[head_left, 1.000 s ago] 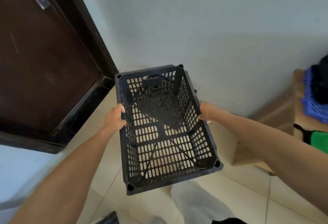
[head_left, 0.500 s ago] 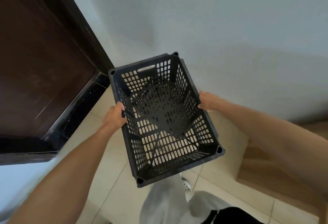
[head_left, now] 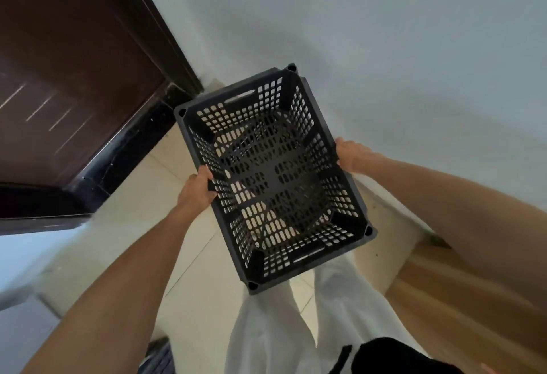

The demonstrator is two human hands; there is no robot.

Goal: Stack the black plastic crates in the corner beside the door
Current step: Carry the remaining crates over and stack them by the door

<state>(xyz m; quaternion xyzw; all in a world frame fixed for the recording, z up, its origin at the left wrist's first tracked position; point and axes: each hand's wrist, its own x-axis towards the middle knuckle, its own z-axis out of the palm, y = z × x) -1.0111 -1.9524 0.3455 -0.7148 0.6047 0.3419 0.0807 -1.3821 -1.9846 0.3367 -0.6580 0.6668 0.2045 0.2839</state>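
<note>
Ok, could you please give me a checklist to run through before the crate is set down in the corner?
1. Left hand grips the crate on its left wall: ok.
2. Right hand holds the right wall: ok.
3. Crate empty: ok.
4. Corner floor beside the door free: cannot tell, mostly hidden behind the crate.
5. Another crate below to stack on: cannot tell, none in view.
</note>
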